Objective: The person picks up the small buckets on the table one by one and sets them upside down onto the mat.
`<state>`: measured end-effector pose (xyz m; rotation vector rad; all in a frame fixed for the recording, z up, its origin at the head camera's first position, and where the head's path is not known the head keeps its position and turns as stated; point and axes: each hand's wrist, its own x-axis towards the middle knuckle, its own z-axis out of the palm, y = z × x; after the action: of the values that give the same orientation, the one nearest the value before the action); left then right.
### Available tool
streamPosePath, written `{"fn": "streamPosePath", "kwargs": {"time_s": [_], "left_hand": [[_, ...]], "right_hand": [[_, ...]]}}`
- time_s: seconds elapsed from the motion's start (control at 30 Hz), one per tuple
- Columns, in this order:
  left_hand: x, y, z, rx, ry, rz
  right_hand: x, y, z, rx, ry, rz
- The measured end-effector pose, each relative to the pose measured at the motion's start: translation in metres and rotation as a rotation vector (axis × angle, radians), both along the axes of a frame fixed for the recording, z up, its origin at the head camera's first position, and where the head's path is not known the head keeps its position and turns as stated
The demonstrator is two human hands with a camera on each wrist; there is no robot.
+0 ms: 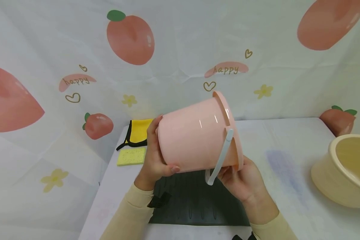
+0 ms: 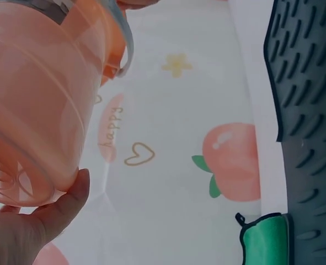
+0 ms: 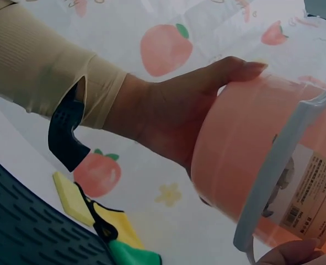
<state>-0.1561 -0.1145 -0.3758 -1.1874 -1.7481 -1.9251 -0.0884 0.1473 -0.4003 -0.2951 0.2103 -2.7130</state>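
A pink plastic bucket [image 1: 195, 136] is held up on its side above a dark ribbed mat [image 1: 198, 200], mouth to the right. My left hand [image 1: 156, 156] grips it around the base, thumb on the near side. At the mouth end, my right hand [image 1: 243, 180] holds the bucket from below by the rim, its fingertips partly hidden. A pale grey handle [image 1: 222, 156] hangs down across the near side. In the right wrist view, a printed label [image 3: 311, 193] shows on the bucket's wall, right by the fingers [image 3: 292, 251] of my right hand.
A cream bucket [image 1: 330, 180] stands on the white table [image 1: 276, 140] at the right. On the back left lie a yellow cloth [image 1: 139, 130] with black edging and a yellow sponge [image 1: 131, 156]. A green cloth [image 2: 266, 241] shows beside the mat. Behind hangs a fruit-print curtain [image 1: 174, 43].
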Motion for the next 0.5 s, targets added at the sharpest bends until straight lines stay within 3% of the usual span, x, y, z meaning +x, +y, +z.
{"fn": "streamPosePath", "kwargs": {"time_s": [0.13, 0.37, 0.5], "left_hand": [[0.0, -0.003, 0.0, 0.003, -0.008, -0.028], [-0.001, -0.012, -0.001, 0.003, -0.1, -0.134], [-0.001, -0.013, -0.004, 0.009, -0.1, -0.115]], "right_hand": [[0.002, 0.0, 0.001, 0.074, 0.016, -0.011], [0.005, -0.003, 0.005, 0.139, -0.02, 0.011], [0.007, -0.003, 0.006, 0.122, -0.07, 0.014]]}}
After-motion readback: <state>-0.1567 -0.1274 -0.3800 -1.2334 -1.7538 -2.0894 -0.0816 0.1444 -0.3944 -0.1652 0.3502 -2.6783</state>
